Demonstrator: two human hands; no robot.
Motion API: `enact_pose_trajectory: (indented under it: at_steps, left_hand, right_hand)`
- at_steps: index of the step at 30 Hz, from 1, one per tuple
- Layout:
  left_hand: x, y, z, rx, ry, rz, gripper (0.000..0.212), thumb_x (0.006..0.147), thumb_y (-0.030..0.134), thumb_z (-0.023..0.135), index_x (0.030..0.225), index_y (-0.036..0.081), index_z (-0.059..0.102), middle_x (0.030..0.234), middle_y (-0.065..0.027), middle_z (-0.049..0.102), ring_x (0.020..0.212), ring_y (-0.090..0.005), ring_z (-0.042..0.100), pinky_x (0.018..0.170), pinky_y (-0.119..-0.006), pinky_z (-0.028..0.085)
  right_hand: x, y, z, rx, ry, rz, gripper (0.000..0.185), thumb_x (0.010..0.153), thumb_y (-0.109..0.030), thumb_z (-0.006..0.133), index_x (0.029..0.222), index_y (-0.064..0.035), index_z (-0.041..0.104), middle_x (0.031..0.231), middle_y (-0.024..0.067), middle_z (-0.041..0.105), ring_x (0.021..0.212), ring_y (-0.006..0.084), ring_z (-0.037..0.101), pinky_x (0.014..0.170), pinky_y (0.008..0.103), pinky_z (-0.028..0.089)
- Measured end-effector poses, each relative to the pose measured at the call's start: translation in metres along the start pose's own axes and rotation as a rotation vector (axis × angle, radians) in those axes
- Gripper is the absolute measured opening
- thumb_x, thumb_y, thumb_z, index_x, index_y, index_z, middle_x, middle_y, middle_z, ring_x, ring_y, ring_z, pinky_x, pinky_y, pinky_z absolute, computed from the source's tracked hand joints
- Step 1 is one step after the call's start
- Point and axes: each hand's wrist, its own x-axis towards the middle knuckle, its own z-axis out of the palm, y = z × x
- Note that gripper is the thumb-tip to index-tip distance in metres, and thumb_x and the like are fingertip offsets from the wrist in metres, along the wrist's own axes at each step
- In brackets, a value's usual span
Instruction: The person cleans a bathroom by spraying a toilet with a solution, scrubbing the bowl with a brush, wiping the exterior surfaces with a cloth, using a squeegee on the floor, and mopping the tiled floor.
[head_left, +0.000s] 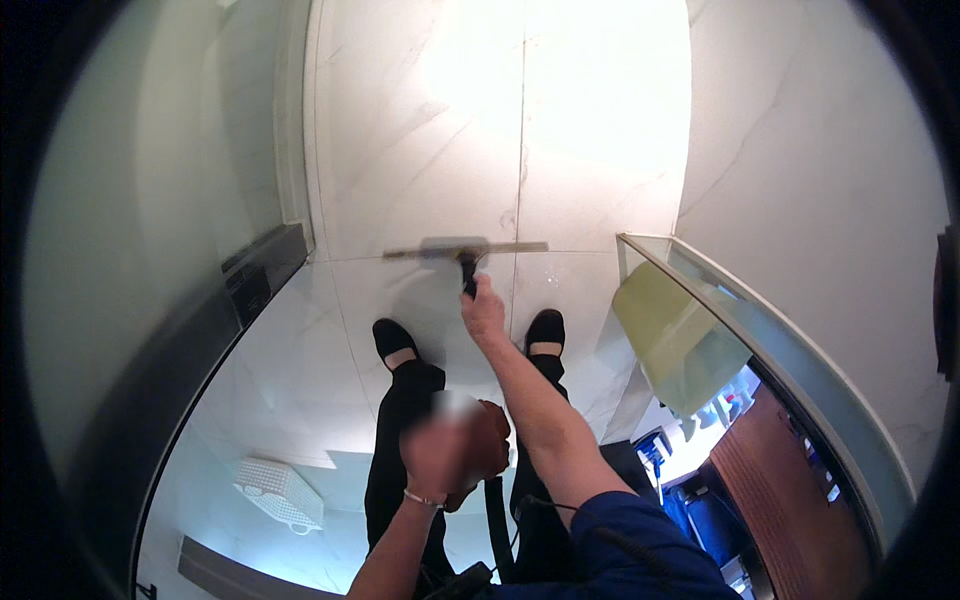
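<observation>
A squeegee (469, 262) with a wide, slightly blurred blade and a black handle lies across the marble-look tiles just ahead of the person's shoes. My right hand (485, 309) grips its handle. My left hand (439, 454) is near the thighs, at a brown object (487, 442) that I cannot identify; blurring hides the fingers, so its hold cannot be told. A bracelet circles the left wrist. Small droplets or specks show on the floor tile (570, 281) right of the squeegee.
At right, a glass panel (697, 292) with a metal edge stands before a pale yellow-green container (667, 330), and a brown wooden surface (787, 480) lies beyond. A white perforated basket (281, 493) is at lower left. A dark metal-edged glass panel (262, 277) borders the left side.
</observation>
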Motion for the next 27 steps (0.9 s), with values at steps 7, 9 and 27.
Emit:
enact_pose_trajectory:
  at_steps: [7, 9, 27]
  left_hand:
    - [0.044, -0.013, 0.035, 0.199, -0.287, -0.089, 0.037, 0.085, 0.017, 0.060, 0.116, -0.001, 0.053, 0.114, -0.0130, 0.056, 0.103, -0.0191, 0.055, 0.089, -0.030, 0.044]
    - [0.060, -0.005, 0.043, -0.533, -0.266, -0.373, 0.038, 0.089, 0.024, 0.055, 0.119, 0.001, 0.051, 0.114, -0.0108, 0.055, 0.105, -0.0196, 0.053, 0.093, -0.032, 0.041]
    - [0.073, 0.058, 0.053, 0.271, -0.545, 0.361, 0.019, 0.086, 0.020, 0.054, 0.099, 0.006, 0.056, 0.089, -0.0066, 0.060, 0.081, -0.0198, 0.059, 0.072, -0.031, 0.048]
  right_hand:
    - [-0.051, 0.013, -0.046, 0.571, -0.106, 0.210, 0.047, 0.073, -0.023, 0.069, 0.112, 0.0024, 0.056, 0.091, 0.0196, 0.066, 0.082, 0.0288, 0.064, 0.073, 0.0380, 0.050]
    - [-0.070, 0.015, -0.077, 0.853, -0.165, 0.164, 0.045, 0.074, -0.023, 0.070, 0.108, 0.0050, 0.059, 0.092, 0.0161, 0.067, 0.082, 0.0212, 0.065, 0.073, 0.0326, 0.050]
    - [-0.143, 0.220, -0.241, 2.138, 0.393, 0.741, 0.045, 0.091, -0.030, 0.050, 0.126, -0.0042, 0.039, 0.123, 0.0123, 0.050, 0.106, 0.0380, 0.053, 0.069, 0.0393, 0.052]
